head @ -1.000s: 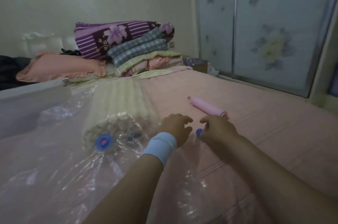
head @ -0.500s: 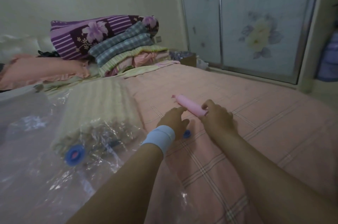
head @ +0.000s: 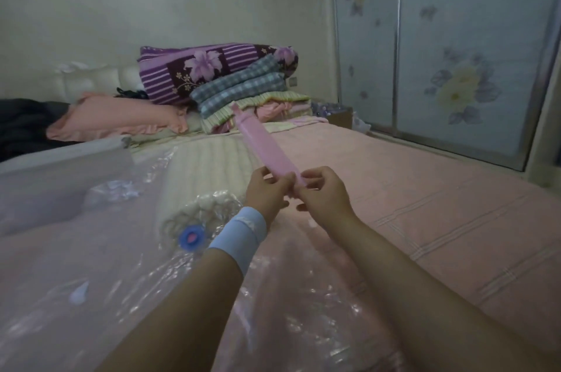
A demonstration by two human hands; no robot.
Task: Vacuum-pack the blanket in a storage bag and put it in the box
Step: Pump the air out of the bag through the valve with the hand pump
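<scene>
My two hands hold a pink hand pump [head: 264,144] in the air above a bed. The pump is a smooth, matte plastic tube, long and slim, with a narrower stem and a small crossbar at its far end. It tilts up and away from me, towards the left.

My left hand [head: 267,192] is curled around the tube's near end, thumb on top. A soft, pale blue wristband [head: 243,235] sits on that wrist. My right hand [head: 324,192] is just beside it, fingers bent, pinching the very bottom of the tube. Both hands grip the pump, and their fingertips nearly meet.

Below and to the left lies the blanket [head: 206,171], cream coloured, ribbed in long soft ridges and rolled into a thick log. Its fluffy near end sits under crinkled plastic. That plastic is the storage bag [head: 106,280], a clear, shiny sheet that spreads wide and wrinkled across the bed towards me, catching the light. A round blue valve [head: 191,236] with a pink centre sits on the bag at the blanket's near end.

At the far left stands the box [head: 54,186], pale frosted plastic with a straight rim, touching the bag's edge.

The bed sheet [head: 425,204] is pink woven cotton with thin lines. At the head of the bed are a pink frilled pillow [head: 121,119] and a stack of folded bedding [head: 230,80], purple floral, grey check and green stripes. To the right are glossy wardrobe doors [head: 455,53] printed with pale flowers.
</scene>
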